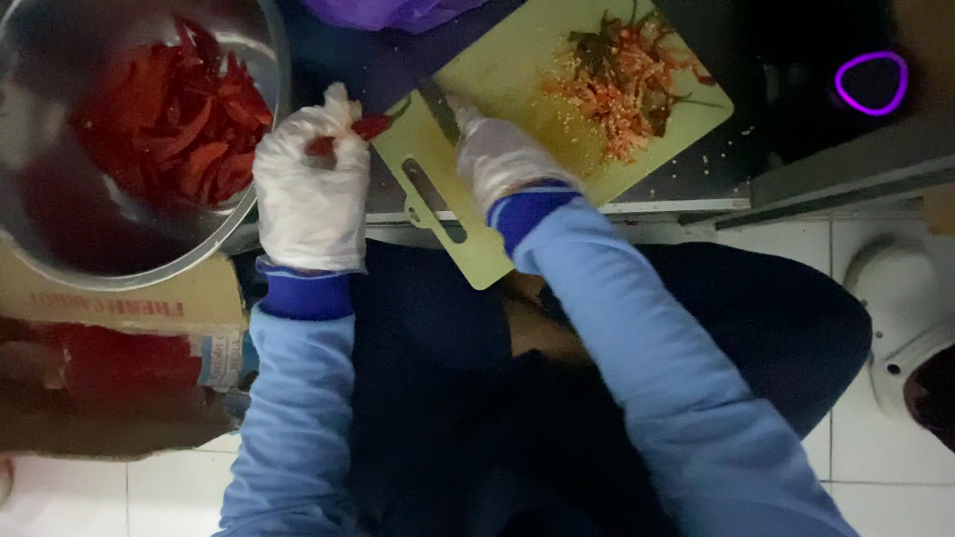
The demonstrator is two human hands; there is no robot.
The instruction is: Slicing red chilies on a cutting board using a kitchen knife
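My left hand (310,184), in a thin white glove, pinches a red chili pepper (370,126) with a green stem at the near corner of a pale green cutting board (507,75). My right hand (502,159), also gloved, grips a knife (439,107) whose blade points toward the chili. A heap of chili seeds and green stems (622,75) lies at the far end of the board. A large steel bowl (149,261) on the left holds several cut red chili pieces (179,119).
The bowl rests on a cardboard box (129,303). A purple plastic bag (393,12) lies beyond the board. A dark counter (796,99) with a glowing purple ring (872,83) is at right. White floor tiles (875,457) and a white slipper (900,298) lie below.
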